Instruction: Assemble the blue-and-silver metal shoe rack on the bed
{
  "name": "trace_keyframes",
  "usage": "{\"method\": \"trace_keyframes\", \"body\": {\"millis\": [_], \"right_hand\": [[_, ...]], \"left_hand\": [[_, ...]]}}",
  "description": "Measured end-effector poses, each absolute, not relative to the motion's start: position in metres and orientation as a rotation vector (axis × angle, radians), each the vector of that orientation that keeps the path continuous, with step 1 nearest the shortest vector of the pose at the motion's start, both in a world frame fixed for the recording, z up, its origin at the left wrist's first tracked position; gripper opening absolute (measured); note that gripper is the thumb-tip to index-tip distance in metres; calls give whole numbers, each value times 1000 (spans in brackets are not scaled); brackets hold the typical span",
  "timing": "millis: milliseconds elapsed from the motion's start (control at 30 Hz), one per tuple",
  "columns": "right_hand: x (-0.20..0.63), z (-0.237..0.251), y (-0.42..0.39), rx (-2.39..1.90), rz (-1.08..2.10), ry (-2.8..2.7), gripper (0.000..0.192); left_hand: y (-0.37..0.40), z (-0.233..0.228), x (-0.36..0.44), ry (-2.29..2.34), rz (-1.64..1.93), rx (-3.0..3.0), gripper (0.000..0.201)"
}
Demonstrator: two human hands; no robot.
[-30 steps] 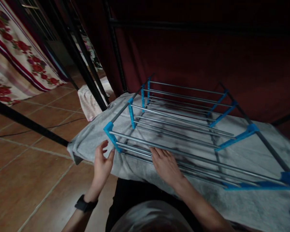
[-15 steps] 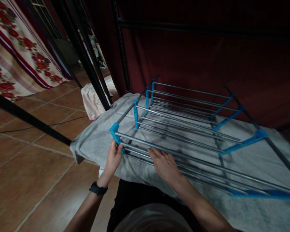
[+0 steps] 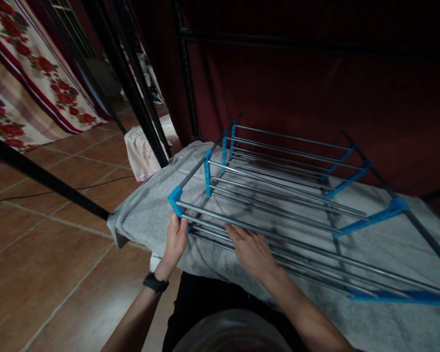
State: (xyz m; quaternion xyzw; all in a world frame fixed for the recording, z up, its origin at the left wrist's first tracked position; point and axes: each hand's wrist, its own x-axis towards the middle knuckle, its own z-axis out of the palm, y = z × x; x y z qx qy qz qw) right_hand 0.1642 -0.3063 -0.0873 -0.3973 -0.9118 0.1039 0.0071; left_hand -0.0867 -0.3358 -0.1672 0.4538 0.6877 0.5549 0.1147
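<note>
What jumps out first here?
A metal rack with bright blue brackets lies across a grey towel in the middle of the view. The left hand grips its near-left blue corner while the right hand lies flat on the near rods. At far left a red floral cloth hangs over the brown tile floor.

Folded rack (image 3: 278,195), steel rods, blue brackets, flat on grey towel (image 3: 146,215)

Left hand (image 3: 176,239) has closed on rack corner (image 3: 176,199)
</note>
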Motion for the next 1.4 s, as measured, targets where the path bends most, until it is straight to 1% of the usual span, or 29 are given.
{"method": "trace_keyframes", "body": {"millis": [200, 500, 733, 967, 1100, 1200, 1400], "right_hand": [[165, -87, -305, -1232, 313, -2855, 66], [166, -85, -306, -1218, 316, -2864, 64], [165, -83, -304, -1181, 395, -2870, 65], [163, -83, -302, -1195, 430, -2864, 67], [163, -87, -304, -1214, 346, -2849, 66], [166, -94, -308, -1190, 229, -2785, 59], [201, -116, -332, -966, -5, -2486, 50]], "left_hand": [[-333, -166, -82, 2019, 1664, 1266, 28], [-335, -169, -81, 2061, 1631, 1342, 27], [-334, -178, -79, 2192, 1574, 1356, 14], [-332, -183, -80, 2191, 1640, 1358, 12], [-334, -182, -83, 2165, 1622, 1383, 13], [-336, -181, -85, 2088, 1608, 1403, 16], [-338, -177, -90, 1905, 1701, 1309, 24]]}}
